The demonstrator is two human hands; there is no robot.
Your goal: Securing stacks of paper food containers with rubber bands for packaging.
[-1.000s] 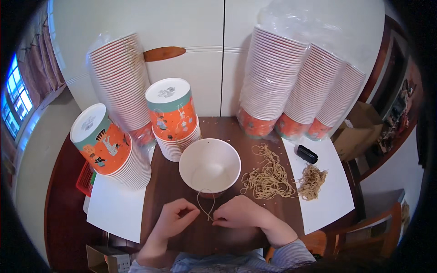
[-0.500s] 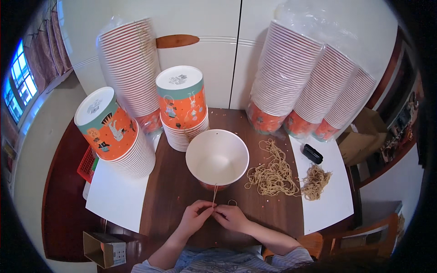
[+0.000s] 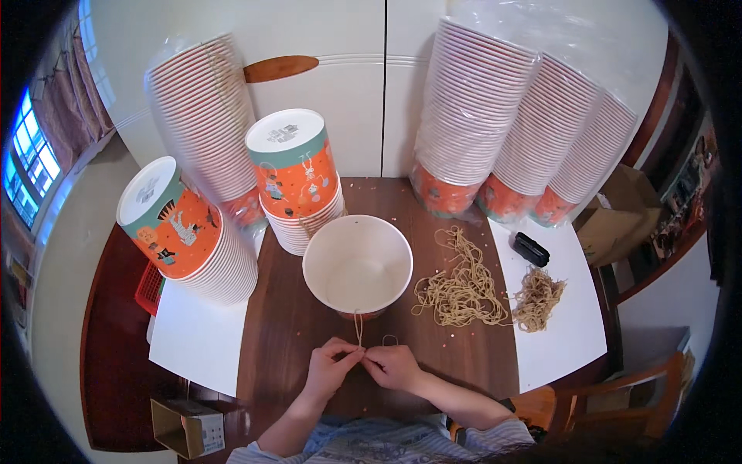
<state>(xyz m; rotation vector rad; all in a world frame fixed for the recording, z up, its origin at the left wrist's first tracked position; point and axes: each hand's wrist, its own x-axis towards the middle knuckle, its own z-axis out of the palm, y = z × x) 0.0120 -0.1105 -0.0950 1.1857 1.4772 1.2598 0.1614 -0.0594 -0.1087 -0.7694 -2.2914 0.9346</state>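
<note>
A white paper bucket (image 3: 357, 267) stands mouth up on the brown table, with a small hole near its far rim. From its near rim a thin tan cord (image 3: 359, 331) runs down toward me, doubled. My left hand (image 3: 334, 367) pinches this cord between thumb and fingertips. Close against it, my right hand (image 3: 392, 366) is also pinched on the cord, and a short loop of it sticks up above the knuckles. The fingers hide the cord where both hands meet. Right of the bucket lies a loose tangle of tan cords (image 3: 462, 290).
A smaller cord bundle (image 3: 539, 300) and a black case-like object (image 3: 531, 249) lie on the right white panel. Upside-down orange bucket stacks (image 3: 297, 182) stand at left. Plastic-wrapped bucket stacks (image 3: 475, 108) line the back. An open cardboard box (image 3: 185, 429) sits low at left.
The view has shifted slightly. Both hands stay together below the bucket, still pinching the cord, whose two strands now show a little more apart near the rim.
</note>
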